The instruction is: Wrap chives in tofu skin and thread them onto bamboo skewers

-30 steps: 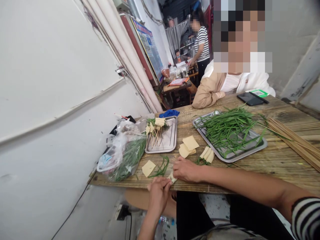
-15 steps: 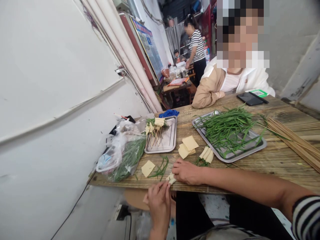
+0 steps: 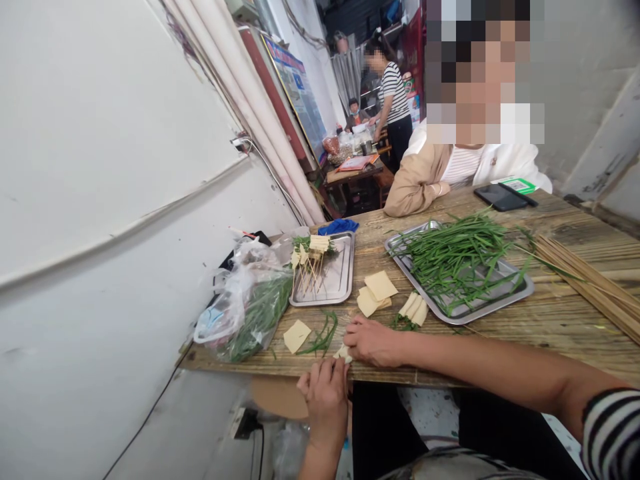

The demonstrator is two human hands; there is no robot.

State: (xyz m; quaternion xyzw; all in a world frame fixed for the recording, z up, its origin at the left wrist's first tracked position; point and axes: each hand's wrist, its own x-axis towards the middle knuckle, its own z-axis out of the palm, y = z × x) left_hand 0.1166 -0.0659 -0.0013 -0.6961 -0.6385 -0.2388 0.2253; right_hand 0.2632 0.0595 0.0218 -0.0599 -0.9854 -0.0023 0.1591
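Observation:
At the table's near edge, a pale tofu-sheet roll (image 3: 343,353) lies mostly covered by my fingers. My right hand (image 3: 371,342) is closed over its far end, pressing it to the wood. My left hand (image 3: 326,393) grips the near end, fingers curled; a skewer in it cannot be made out. Just left of the roll are loose green chives (image 3: 323,335) and one flat tofu sheet (image 3: 297,336). Beyond my right hand, a small stack of square sheets (image 3: 380,285) sits beside several finished rolls (image 3: 414,309) with chive ends sticking out.
A metal tray (image 3: 345,287) carries skewered rolls; another tray (image 3: 517,285) is heaped with cut chives. Bamboo skewers (image 3: 595,283) lie at right, a plastic bag of greens (image 3: 255,313) at left. Across the table sits a person (image 3: 420,173) near a phone (image 3: 503,197). A wall borders the left.
My left hand has moved slightly up and right, closer to my right hand, and now covers more of the roll. My right hand stays nearly in place.

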